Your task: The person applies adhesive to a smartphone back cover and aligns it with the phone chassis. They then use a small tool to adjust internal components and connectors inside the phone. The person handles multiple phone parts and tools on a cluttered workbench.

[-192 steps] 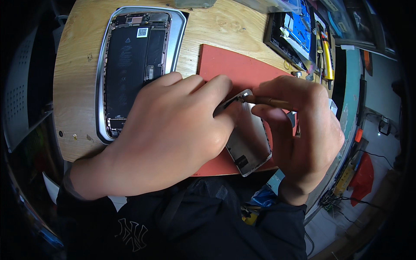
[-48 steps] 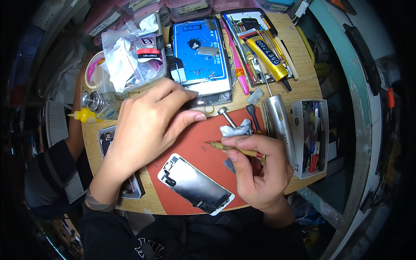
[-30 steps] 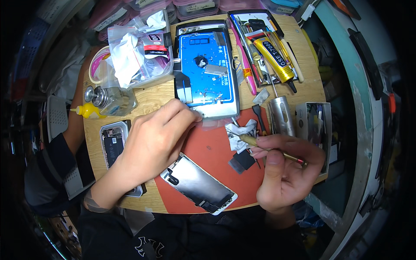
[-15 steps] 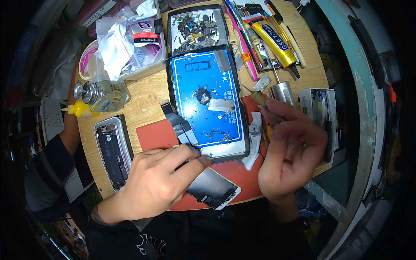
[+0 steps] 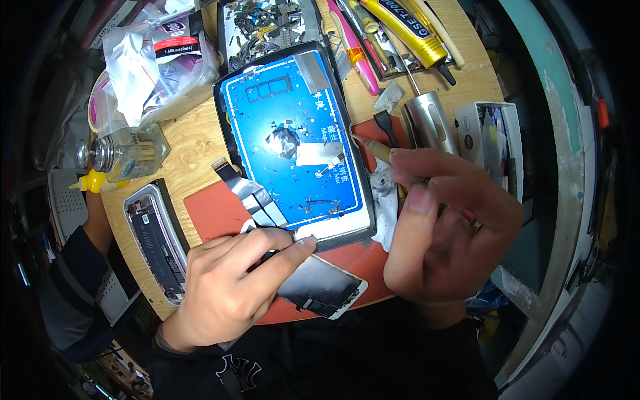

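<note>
My left hand [image 5: 233,283] is closed, thumb and fingers pinched at the upper end of a phone screen [image 5: 323,287] with a white frame. Its fingers hide that end of the screen. A flat ribbon cable [image 5: 250,197] sticks out just beyond the knuckles, lying across the edge of a blue magnetic board [image 5: 250,150]. My right hand [image 5: 453,227], raised at the right of the board, is curled round a slim tan-handled tool [image 5: 379,151] with a thin pointed tip. The tip points up and left toward the board's right edge. Below the board lies a red mat [image 5: 207,210].
An opened phone body [image 5: 152,233] lies at the left. Behind it stand a glass jar [image 5: 137,152], a yellow bottle [image 5: 93,181] and a plastic bin [image 5: 193,90]. A parts tray [image 5: 230,43], glue tube [image 5: 407,30], silver cylinder [image 5: 430,123] and white box [image 5: 490,110] stand farther back and right.
The view has shifted and turned slightly, moving the table things leftward. My right hand looks larger and nearer, still with the tool. My left hand keeps its hold on the screen.
</note>
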Demonstrator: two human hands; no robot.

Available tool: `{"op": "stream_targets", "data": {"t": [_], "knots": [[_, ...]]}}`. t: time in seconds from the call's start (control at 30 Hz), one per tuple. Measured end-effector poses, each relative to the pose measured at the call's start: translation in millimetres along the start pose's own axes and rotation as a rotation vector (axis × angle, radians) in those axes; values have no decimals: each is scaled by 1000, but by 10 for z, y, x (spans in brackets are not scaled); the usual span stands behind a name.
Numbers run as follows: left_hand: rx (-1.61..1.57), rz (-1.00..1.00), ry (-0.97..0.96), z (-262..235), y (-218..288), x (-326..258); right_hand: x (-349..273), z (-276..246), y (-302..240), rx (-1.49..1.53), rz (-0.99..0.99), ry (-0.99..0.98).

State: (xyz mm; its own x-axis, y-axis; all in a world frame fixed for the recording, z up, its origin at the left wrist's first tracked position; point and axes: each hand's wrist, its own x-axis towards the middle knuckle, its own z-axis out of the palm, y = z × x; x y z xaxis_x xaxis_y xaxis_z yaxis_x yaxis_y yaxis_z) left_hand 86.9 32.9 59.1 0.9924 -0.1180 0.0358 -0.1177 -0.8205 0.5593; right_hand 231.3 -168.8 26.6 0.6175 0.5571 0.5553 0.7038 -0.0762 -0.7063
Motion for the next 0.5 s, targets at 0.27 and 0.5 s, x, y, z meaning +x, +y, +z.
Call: {"op": "stream_targets", "data": {"t": [0.27,0.5], "knots": [[10,50,75,56,-13,-44,-22,71,7,-4,8,45],[-88,103,214,10,-32,-57,-23,-4,-2,-31,6,-12]]}}
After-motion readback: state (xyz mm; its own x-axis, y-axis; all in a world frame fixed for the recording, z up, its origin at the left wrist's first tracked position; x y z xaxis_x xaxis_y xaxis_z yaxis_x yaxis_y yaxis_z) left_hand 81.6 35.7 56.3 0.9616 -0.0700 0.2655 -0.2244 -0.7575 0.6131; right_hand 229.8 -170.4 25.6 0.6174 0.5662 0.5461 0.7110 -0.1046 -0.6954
